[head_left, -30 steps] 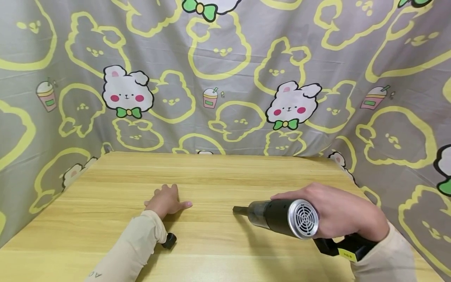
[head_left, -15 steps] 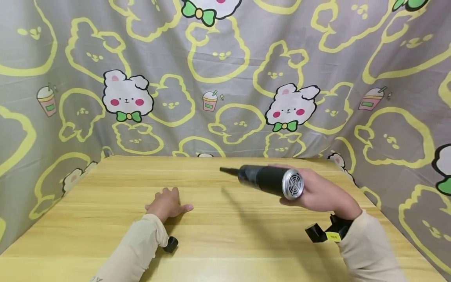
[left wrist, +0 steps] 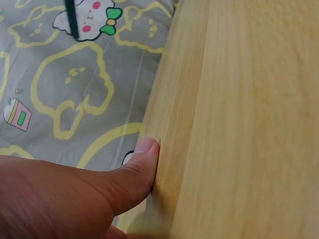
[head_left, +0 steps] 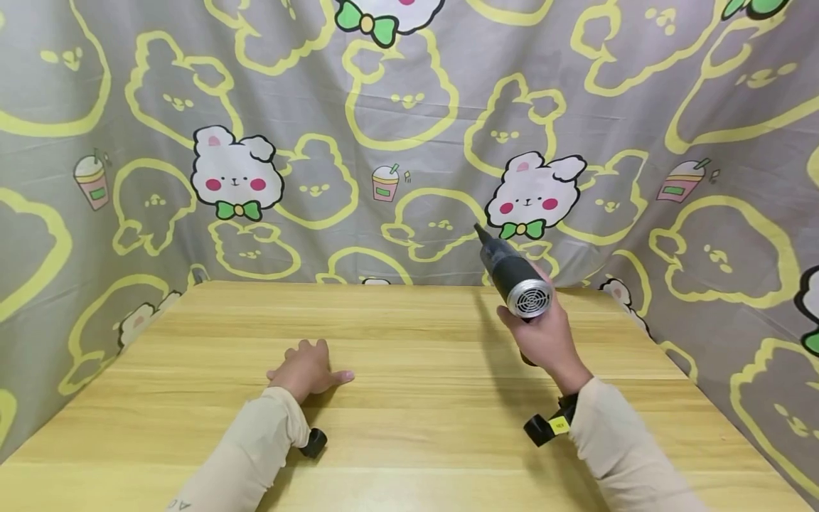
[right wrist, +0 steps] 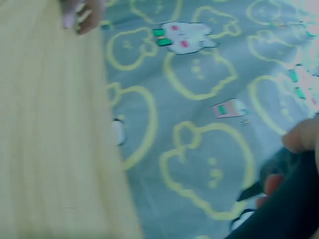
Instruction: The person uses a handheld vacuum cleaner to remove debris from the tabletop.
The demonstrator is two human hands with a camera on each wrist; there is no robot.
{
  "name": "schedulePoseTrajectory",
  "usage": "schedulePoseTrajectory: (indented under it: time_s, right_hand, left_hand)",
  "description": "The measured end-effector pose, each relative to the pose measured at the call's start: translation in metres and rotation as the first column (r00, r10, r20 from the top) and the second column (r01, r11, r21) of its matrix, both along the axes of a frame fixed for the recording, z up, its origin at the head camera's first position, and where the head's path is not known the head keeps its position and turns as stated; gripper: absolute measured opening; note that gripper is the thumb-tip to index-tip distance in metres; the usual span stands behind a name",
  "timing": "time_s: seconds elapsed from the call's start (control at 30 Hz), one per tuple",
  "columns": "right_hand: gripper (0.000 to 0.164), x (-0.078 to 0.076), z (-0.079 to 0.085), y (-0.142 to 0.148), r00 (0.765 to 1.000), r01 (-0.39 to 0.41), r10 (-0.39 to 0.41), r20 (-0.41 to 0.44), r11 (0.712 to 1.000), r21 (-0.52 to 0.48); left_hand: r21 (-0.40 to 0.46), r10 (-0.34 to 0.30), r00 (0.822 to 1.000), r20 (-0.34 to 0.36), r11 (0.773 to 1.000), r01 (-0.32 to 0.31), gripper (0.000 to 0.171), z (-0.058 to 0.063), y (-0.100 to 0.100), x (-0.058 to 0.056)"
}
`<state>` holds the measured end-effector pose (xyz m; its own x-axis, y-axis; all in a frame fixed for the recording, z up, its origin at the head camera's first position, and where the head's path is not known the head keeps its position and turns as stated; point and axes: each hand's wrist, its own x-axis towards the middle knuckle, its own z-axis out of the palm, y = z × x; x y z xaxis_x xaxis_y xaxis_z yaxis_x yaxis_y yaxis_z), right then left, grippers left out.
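My right hand [head_left: 549,343] grips a black handheld vacuum [head_left: 512,274] by the handle beneath its body, lifted above the table. The vacuum has a round silver vent at the near end and a narrow dark nozzle [head_left: 482,233] aimed away, toward the back cloth. In the right wrist view the vacuum [right wrist: 286,199] is blurred and partly cut off, with a few fingertips around it. My left hand [head_left: 307,370] rests on the wooden table, fingers forward and thumb out to the side. Its thumb [left wrist: 137,172] shows in the left wrist view, with nothing held.
The wooden table [head_left: 409,427] fills the lower view. A grey cloth [head_left: 307,85] with rabbit drawings hangs behind it and along both sides. Black wrist devices sit at the left cuff [head_left: 313,442] and right cuff [head_left: 544,428].
The vacuum has risen and moved forward from low over the table; its nozzle swung from pointing left to pointing toward the back cloth. My left hand has stayed put.
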<state>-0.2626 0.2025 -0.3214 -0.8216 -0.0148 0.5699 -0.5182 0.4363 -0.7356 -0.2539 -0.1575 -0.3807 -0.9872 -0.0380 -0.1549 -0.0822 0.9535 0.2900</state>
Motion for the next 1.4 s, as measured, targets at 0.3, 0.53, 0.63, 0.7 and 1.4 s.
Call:
schedulePoseTrajectory:
  time_s: [0.3,0.53,0.63,0.7,1.4]
  right_hand:
    - [0.074,-0.011,-0.028,-0.017,0.987,0.158,-0.162,0.006,0.958,-0.241]
    - [0.067,-0.015,-0.042,-0.027,0.969,0.237,-0.189,0.158,0.889,-0.392]
    - [0.070,-0.014,-0.048,-0.031,0.965,0.245,-0.180,0.192,0.880,-0.408]
    - [0.073,-0.013,-0.051,-0.034,0.968,0.235,-0.172,0.185,0.883,-0.407]
    - [0.076,-0.010,-0.058,-0.032,0.974,0.191,-0.169,0.149,0.971,-0.146]
  left_hand:
    - [0.005,0.003,1.000,-0.015,1.000,-0.003,0.092,-0.003,0.000,0.000]
    - [-0.003,-0.003,1.000,-0.023,1.000,0.003,0.092,-0.002,0.000,0.000]
    - [-0.003,-0.004,1.000,-0.019,1.000,0.004,0.092,-0.001,-0.001,0.000]
    - [-0.001,-0.004,1.000,-0.018,1.000,0.004,0.092,-0.001,-0.001,0.001]
    - [0.003,0.003,1.000,-0.009,1.000,-0.003,0.091,0.000,0.000,-0.002]
